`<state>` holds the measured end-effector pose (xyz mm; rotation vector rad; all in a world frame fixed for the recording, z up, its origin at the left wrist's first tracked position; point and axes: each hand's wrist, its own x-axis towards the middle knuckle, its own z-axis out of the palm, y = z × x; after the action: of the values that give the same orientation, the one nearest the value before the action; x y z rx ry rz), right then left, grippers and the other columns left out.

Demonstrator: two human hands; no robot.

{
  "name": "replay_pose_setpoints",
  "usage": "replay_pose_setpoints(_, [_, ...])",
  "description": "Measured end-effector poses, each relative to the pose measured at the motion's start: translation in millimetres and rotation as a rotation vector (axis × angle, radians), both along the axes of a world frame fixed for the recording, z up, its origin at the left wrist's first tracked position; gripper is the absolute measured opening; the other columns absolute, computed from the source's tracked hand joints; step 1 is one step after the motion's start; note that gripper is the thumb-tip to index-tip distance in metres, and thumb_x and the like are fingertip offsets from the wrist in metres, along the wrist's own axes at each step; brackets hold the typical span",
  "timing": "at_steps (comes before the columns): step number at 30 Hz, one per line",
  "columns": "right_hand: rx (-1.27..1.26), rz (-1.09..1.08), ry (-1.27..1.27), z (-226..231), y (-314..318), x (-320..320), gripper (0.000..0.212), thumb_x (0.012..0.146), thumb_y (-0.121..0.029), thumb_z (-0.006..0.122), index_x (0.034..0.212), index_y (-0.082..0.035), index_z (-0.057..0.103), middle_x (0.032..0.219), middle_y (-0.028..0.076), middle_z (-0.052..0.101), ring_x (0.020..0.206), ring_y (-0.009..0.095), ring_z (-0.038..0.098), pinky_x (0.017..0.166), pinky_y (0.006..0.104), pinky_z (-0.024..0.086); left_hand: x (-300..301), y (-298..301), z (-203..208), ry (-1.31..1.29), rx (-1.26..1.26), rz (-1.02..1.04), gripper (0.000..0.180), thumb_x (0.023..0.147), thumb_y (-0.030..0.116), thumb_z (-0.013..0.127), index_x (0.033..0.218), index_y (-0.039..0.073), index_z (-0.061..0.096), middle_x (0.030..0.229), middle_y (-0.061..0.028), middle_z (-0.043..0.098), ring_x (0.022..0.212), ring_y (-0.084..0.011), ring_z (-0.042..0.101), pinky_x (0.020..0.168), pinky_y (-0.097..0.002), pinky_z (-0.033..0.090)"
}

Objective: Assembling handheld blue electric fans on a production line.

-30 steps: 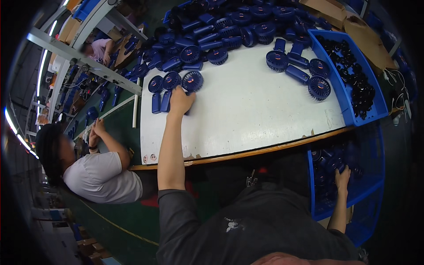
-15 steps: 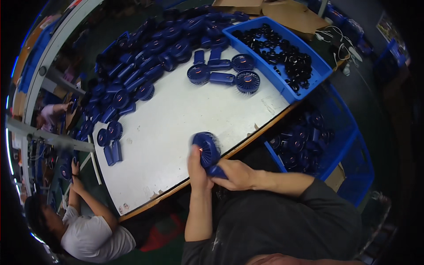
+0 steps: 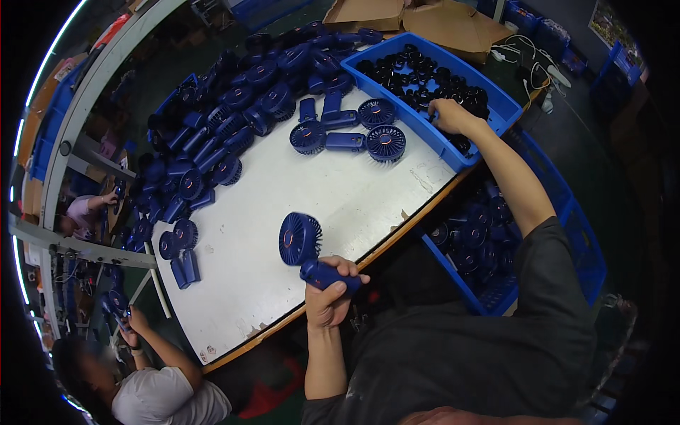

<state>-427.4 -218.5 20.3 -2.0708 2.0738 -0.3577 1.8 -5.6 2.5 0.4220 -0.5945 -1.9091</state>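
Note:
My left hand (image 3: pixel 330 294) is wrapped round the handle of a dark blue handheld fan (image 3: pixel 299 239), whose round slatted head tilts up over the near edge of the white table. My right hand (image 3: pixel 450 117) reaches over the rim of a blue bin (image 3: pixel 508 106) and into the small black parts (image 3: pixel 464 93) heaped there. Its fingers are curled down and closed; what lies between the fingertips is hidden.
A large pile of blue fans (image 3: pixel 234 99) covers the table's far left. Several more fans (image 3: pixel 345 142) lie near the bin. A blue crate (image 3: pixel 489 301) of fans stands below the table at right. At left, a co-worker (image 3: pixel 166 393) handles another fan.
My right hand has let go of the fan and moved up right into the bin. My left hand has shifted from the fan's head to its handle.

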Motion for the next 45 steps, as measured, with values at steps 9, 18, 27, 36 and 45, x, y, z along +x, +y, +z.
replay_pose_setpoints(9, [0.250, 0.367, -0.993, 48, 86, 147, 0.029, 0.089, -0.013, 0.066, 0.116, -0.003, 0.065, 0.087, 0.005, 0.068, 0.075, 0.006, 0.060, 0.063, 0.0236, 0.048, 0, 0, 2, -0.386, 0.057, 0.155, 0.043, 0.090, 0.004, 0.068, 0.127, -0.006, 0.048, 0.121, -0.0204, 0.059, 0.099, -0.0233, 0.067, 0.077, -0.0392, 0.063])
replay_pose_setpoints(18, [-0.103, 0.641, -0.801, 10, 187, 263, 0.030, 0.083, -0.003, 0.073, 0.110, 0.001, 0.062, 0.092, 0.012, 0.062, 0.076, 0.026, 0.065, 0.070, 0.0341, 0.053, 16, 8, -2, -0.387, 0.151, 0.333, 0.035, 0.088, 0.000, 0.069, 0.118, 0.000, 0.052, 0.102, -0.0143, 0.065, 0.085, -0.0219, 0.068, 0.063, -0.0337, 0.063])
replay_pose_setpoints(27, [-0.334, 1.017, -0.502, 31, 147, 277, 0.036, 0.082, -0.009, 0.071, 0.117, -0.003, 0.063, 0.099, 0.013, 0.062, 0.087, 0.030, 0.063, 0.073, 0.0393, 0.054, 23, 16, -12, -0.178, 0.015, -0.076, 0.054, 0.096, 0.043, 0.058, 0.128, 0.000, 0.048, 0.103, -0.0161, 0.062, 0.086, -0.0241, 0.067, 0.054, -0.0327, 0.062])
replay_pose_setpoints(36, [-0.186, 0.808, -0.399, 19, 188, 280, 0.058, 0.079, -0.027, 0.072, 0.130, -0.003, 0.056, 0.117, 0.017, 0.055, 0.112, 0.034, 0.052, 0.096, 0.0450, 0.044, -7, 16, 8, -0.150, 0.385, 0.274, 0.047, 0.102, 0.041, 0.038, 0.128, 0.004, 0.050, 0.124, -0.0128, 0.059, 0.113, -0.0241, 0.060, 0.093, -0.0405, 0.052])
replay_pose_setpoints(45, [0.061, 0.163, -1.396, -27, 241, 209, 0.050, 0.082, -0.008, 0.065, 0.128, 0.004, 0.049, 0.092, 0.005, 0.057, 0.081, 0.012, 0.054, 0.074, 0.0269, 0.047, 48, -61, 39, -1.799, -0.959, 0.534, 0.090, 0.083, 0.037, 0.075, 0.143, -0.015, 0.032, 0.152, -0.0358, 0.026, 0.144, -0.0481, 0.024, 0.117, -0.0521, 0.023])
